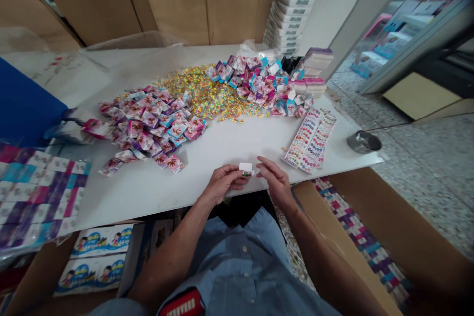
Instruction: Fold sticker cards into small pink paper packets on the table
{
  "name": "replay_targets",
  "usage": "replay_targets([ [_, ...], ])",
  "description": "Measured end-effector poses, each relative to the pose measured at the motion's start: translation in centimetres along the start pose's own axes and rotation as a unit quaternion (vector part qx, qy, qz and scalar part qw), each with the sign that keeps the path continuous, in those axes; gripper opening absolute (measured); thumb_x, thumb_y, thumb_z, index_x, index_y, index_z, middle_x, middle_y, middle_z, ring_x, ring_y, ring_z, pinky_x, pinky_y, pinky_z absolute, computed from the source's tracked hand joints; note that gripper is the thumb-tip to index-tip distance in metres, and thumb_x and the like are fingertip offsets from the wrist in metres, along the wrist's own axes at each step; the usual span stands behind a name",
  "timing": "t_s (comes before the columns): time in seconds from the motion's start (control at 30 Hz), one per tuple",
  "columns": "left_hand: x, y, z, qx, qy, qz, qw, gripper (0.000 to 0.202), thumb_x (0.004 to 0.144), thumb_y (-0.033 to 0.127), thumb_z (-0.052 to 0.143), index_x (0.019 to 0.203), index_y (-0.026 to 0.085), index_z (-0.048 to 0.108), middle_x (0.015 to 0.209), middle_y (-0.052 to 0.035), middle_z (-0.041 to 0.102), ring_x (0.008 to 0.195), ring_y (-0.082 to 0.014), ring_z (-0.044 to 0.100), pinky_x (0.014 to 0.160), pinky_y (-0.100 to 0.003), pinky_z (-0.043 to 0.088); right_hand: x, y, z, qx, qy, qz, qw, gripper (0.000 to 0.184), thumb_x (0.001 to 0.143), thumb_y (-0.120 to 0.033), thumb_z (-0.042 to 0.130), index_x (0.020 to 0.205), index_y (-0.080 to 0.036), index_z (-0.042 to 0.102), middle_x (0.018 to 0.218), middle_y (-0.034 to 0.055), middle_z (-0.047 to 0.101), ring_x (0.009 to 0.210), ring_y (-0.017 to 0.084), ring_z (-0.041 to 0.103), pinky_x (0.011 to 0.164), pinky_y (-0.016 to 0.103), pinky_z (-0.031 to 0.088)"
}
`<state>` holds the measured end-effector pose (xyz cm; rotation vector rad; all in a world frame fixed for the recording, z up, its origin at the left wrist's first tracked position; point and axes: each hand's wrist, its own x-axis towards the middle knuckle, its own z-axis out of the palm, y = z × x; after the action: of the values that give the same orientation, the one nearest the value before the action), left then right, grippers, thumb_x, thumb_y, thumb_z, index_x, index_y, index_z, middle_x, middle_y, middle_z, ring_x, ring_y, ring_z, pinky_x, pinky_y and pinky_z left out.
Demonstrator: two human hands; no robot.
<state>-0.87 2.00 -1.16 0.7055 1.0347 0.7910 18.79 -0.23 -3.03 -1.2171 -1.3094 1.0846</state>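
Your left hand (224, 182) pinches a small white packet (246, 169) between thumb and fingers, just above the near edge of the worktop (129, 197). Your right hand (276, 181) is open, its fingers loosely spread just beside the packet. A heap of pink-and-blue sachets (151, 128) lies beyond your left hand.
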Motion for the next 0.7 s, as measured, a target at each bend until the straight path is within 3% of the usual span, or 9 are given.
replay_targets([
  [0.03, 0.0, 0.0, 0.1, 0.005, 0.002, 0.003, 1.0, 0.037, 0.074, 0.035, 0.084, 0.1, 0.013, 0.072, 0.098, -0.0135, 0.078, 0.076, -0.0182, 0.075, 0.061, -0.024, 0.058, 0.1, -0.1, -0.1, 0.036, 0.009, 0.049, 0.998, 0.04, 0.093, -0.048, 0.061, 0.123, -0.022, 0.071, 0.103, 0.0088, 0.073, 0.085, 0.02, 0.067, 0.076, 0.034, 0.057],
  [0.1, 0.0, 0.1, 0.2, 0.015, 0.004, 0.013, 1.0, 0.038, 0.074, 0.035, 0.083, 0.103, 0.013, 0.072, 0.095, -0.012, 0.079, 0.074, -0.0171, 0.074, 0.063, -0.024, 0.058, 0.3, -0.2, -0.1, 0.094, -0.031, 0.129, 0.987, 0.041, 0.087, -0.049, 0.069, 0.114, -0.02, 0.076, 0.078, 0.0044, 0.07, 0.065, 0.016, 0.06, 0.061, 0.029, 0.051],
  [0.2, 0.1, 0.3, 0.0, 0.031, 0.003, 0.027, 0.999, 0.036, 0.074, 0.034, 0.082, 0.103, 0.014, 0.074, 0.088, -0.0084, 0.079, 0.071, -0.0152, 0.073, 0.063, -0.022, 0.057, 1.1, -0.8, 0.4, 0.134, -0.093, 0.17, 0.972, 0.037, 0.079, -0.047, 0.077, 0.104, -0.019, 0.08, 0.067, 0.0007, 0.065, 0.057, 0.013, 0.051, 0.052, 0.025, 0.042],
  [0.3, 0.4, 0.5, -0.3, 0.047, -0.015, 0.033, 0.998, 0.035, 0.071, 0.032, 0.083, 0.101, 0.014, 0.076, 0.084, -0.0066, 0.078, 0.066, -0.0141, 0.072, 0.057, -0.02, 0.055, 1.9, -1.3, 0.7, 0.092, -0.103, 0.128, 0.982, 0.027, 0.081, -0.041, 0.076, 0.099, -0.022, 0.081, 0.064, -0.0017, 0.063, 0.055, 0.011, 0.047, 0.053, 0.024, 0.04],
  [0.4, 0.9, 0.2, -0.6, 0.052, -0.025, 0.061, 0.996, 0.032, 0.069, 0.031, 0.083, 0.096, 0.014, 0.077, 0.077, -0.0054, 0.077, 0.062, -0.0145, 0.07, 0.055, -0.022, 0.054, 2.0, -1.2, 0.6, 0.048, -0.09, 0.054, 0.993, 0.02, 0.082, -0.037, 0.075, 0.097, -0.025, 0.082, 0.077, -0.0001, 0.07, 0.058, 0.012, 0.053, 0.057, 0.026, 0.045],
  [0.5, 1.0, -0.3, -0.7, 0.072, -0.016, 0.14, 0.987, 0.029, 0.074, 0.035, 0.08, 0.093, 0.014, 0.077, 0.073, -0.005, 0.076, 0.063, -0.0158, 0.071, 0.061, -0.025, 0.058, 1.5, -0.8, 0.4, 0.032, -0.076, -0.037, 0.996, 0.018, 0.083, -0.038, 0.076, 0.098, -0.029, 0.082, 0.102, 0.0038, 0.076, 0.085, 0.019, 0.067, 0.077, 0.032, 0.055],
  [0.57, 0.8, -0.6, -0.9, 0.1, -0.025, 0.19, 0.976, 0.029, 0.08, 0.039, 0.076, 0.095, 0.015, 0.077, 0.079, -0.006, 0.078, 0.067, -0.0167, 0.073, 0.068, -0.028, 0.061, 1.2, -0.7, 0.2, 0.013, -0.086, -0.074, 0.993, 0.017, 0.085, -0.036, 0.075, 0.101, -0.032, 0.082, 0.11, 0.0043, 0.076, 0.103, 0.022, 0.068, 0.094, 0.037, 0.054],
  [0.7, 0.2, -0.7, -1.3, 0.148, -0.07, 0.208, 0.964, 0.035, 0.084, 0.039, 0.073, 0.11, 0.016, 0.076, 0.094, -0.0084, 0.079, 0.08, -0.0191, 0.075, 0.077, -0.03, 0.062, 1.0, -0.9, 0.2, -0.011, -0.095, -0.093, 0.991, 0.016, 0.09, -0.034, 0.071, 0.103, -0.033, 0.081, 0.106, 0.0038, 0.077, 0.104, 0.022, 0.069, 0.097, 0.037, 0.054],
])
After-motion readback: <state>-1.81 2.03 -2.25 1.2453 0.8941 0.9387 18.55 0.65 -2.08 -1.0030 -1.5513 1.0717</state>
